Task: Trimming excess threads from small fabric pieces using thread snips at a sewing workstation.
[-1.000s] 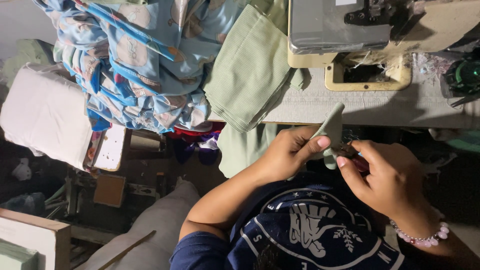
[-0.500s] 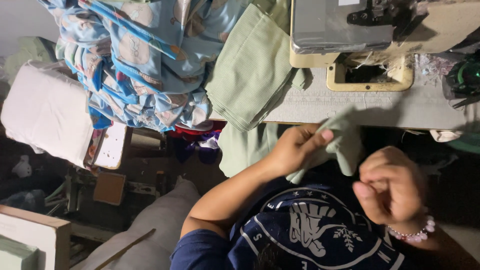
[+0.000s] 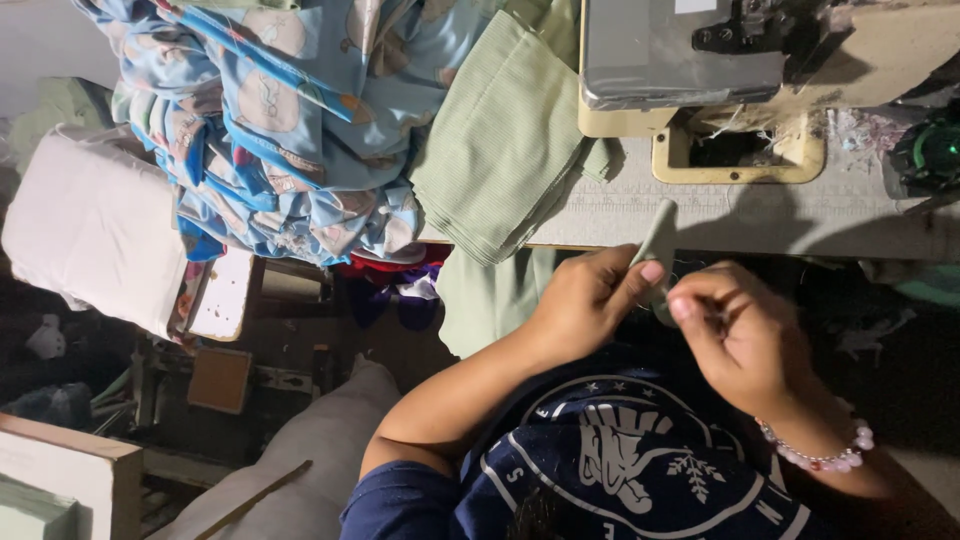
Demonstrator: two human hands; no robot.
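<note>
My left hand [image 3: 585, 305] pinches a small, narrow piece of pale green fabric [image 3: 660, 232] that stands upright at the near edge of the sewing table [image 3: 770, 215]. My right hand [image 3: 745, 340], with a bead bracelet on the wrist, has its fingertips closed on the lower end of the same piece, close against the left thumb. Both hands are held over my lap, above a dark blue printed shirt [image 3: 620, 470]. More pale green cloth [image 3: 490, 300] hangs below the table edge beside my left wrist.
A grey and cream sewing machine [image 3: 680, 60] stands on the table just beyond the hands. A stack of green fabric pieces [image 3: 500, 150] lies to its left, beside a heap of blue printed cloth [image 3: 290, 120]. A white bundle [image 3: 95, 235] sits far left.
The right hand, which was a fist off to the right, has come back to the green piece and closed on it. The piece, loose and wide before, is now a narrow upright strip.
</note>
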